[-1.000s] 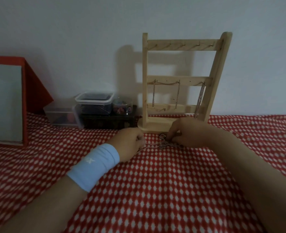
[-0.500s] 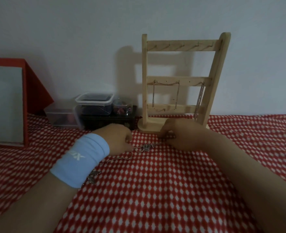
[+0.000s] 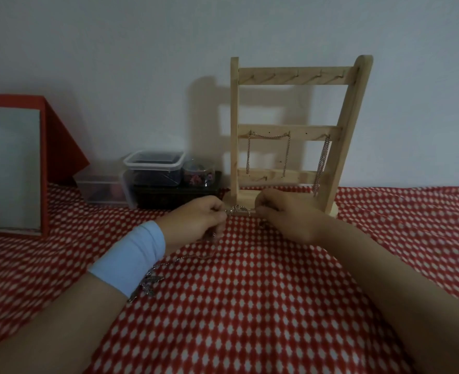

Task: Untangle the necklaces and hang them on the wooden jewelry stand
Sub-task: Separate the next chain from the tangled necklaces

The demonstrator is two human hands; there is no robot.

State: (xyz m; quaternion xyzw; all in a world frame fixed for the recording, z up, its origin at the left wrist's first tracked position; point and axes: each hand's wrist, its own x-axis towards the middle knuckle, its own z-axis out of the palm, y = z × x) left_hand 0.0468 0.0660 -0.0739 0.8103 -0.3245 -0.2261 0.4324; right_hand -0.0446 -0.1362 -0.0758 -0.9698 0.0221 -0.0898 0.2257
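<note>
Fingers (image 3: 218,211) of the left hand (image 3: 198,220) are curled in and pinch one end of a tangled necklace (image 3: 239,210). The right hand (image 3: 285,214) pinches the other end in the same way. The silvery knot is held as a short stretch between the two hands, just in front of the base of the wooden jewelry stand (image 3: 290,79).

From under the left hand the loose length of the chain trails back over the red-and-white patterned cloth (image 3: 250,306) toward the person. It passes beside a pale blue wristband (image 3: 131,260) and ends in a small pendant (image 3: 148,288) lying on the cloth against the band's edge. The pendant's shape is too blurred to make out.

The stand is upright against the white wall (image 3: 115,63). On its middle bar a hung chain (image 3: 268,136) is draped across two pegs with both ends dangling. A second hung chain (image 3: 321,166) drops from a peg at the right end down to near the base.

To the left of the stand, clear plastic containers (image 3: 154,163) sit by the wall, some on a dark box (image 3: 177,194). A red-framed panel (image 3: 9,168) stands at the far left.
</note>
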